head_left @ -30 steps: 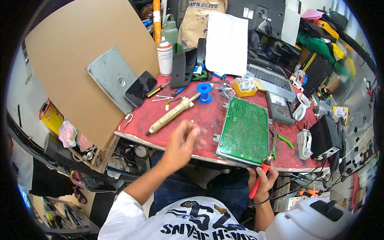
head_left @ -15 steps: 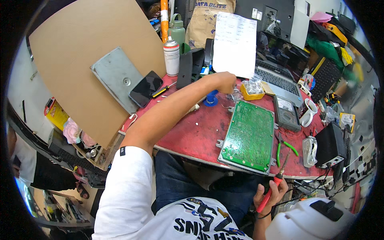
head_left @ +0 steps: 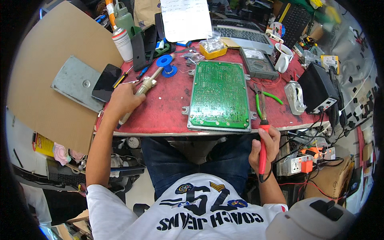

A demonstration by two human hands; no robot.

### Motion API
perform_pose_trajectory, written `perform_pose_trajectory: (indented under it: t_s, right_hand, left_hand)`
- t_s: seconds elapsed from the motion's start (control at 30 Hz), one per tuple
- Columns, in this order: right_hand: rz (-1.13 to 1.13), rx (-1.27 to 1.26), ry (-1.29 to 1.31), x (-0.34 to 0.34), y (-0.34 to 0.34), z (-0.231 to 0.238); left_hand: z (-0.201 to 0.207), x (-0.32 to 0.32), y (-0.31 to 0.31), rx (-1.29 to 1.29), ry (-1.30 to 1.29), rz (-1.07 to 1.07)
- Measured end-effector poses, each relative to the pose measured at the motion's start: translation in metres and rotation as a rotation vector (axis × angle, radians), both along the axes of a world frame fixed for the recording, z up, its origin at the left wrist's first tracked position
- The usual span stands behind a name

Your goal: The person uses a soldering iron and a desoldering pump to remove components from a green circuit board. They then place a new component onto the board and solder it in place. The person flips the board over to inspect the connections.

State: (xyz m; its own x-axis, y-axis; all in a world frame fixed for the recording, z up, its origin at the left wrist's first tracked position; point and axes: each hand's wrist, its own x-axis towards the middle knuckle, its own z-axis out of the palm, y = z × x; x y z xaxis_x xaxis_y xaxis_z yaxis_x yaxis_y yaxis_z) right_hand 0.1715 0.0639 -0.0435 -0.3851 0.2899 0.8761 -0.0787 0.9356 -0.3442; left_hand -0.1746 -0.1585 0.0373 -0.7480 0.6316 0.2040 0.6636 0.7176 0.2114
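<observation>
My right hand (head_left: 269,146) is closed round the red handle of a soldering iron (head_left: 263,154), its tip pointing away from me over the table's front edge. At the left, my left hand (head_left: 126,100) has its thumb and fingers bent about a beige desoldering pump (head_left: 146,85); part of the grip is hidden under the hand. Between the hands lies a green circuit board (head_left: 220,94) in a metal frame with mounting tabs, solder side up. Green-handled pliers (head_left: 258,105) rest just right of it, near the iron. A blue spool (head_left: 164,64) stands beyond the pump.
On the red tabletop (head_left: 166,114) are a phone (head_left: 106,83), a multimeter (head_left: 258,64), a mug (head_left: 281,56), a yellow box (head_left: 213,51) and a black power unit (head_left: 318,88). A laptop (head_left: 242,34), a paper sheet (head_left: 186,20) and a spray can (head_left: 122,44) stand farther back.
My left hand has drawn back from near the yellow box to the desoldering pump at the left. The soldering iron has risen toward the table edge in my right hand. The view has shifted.
</observation>
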Motion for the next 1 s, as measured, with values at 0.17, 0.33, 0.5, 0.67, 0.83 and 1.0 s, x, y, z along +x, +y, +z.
perform_pose_trajectory:
  t_s: [0.17, 0.33, 0.5, 0.67, 0.83, 1.0]
  right_hand:
    - [-0.018, -0.031, 0.037, 0.002, -0.005, 0.005]
    - [-0.010, -0.115, 0.078, 0.004, -0.001, 0.009]
    - [0.188, -0.286, 0.223, 0.001, 0.003, 0.017]
    - [0.678, -0.714, 0.211, 0.005, 0.002, 0.061]
    - [0.823, -0.801, 0.094, 0.002, -0.034, 0.069]
    - [0.645, -0.732, 0.165, 0.018, -0.040, 0.068]
  left_hand:
    - [0.021, -0.003, -0.022, 0.145, -0.196, 0.161]
    - [0.005, -0.011, -0.057, 0.380, -0.221, 0.132]
    - [0.011, 0.044, -0.067, 0.714, -0.339, -0.081]
    - [0.006, 0.134, -0.057, 0.363, -0.261, -0.467]
    - [-0.024, 0.191, -0.020, 0.093, -0.135, -0.650]
    - [-0.025, 0.213, -0.004, 0.091, -0.140, -0.677]
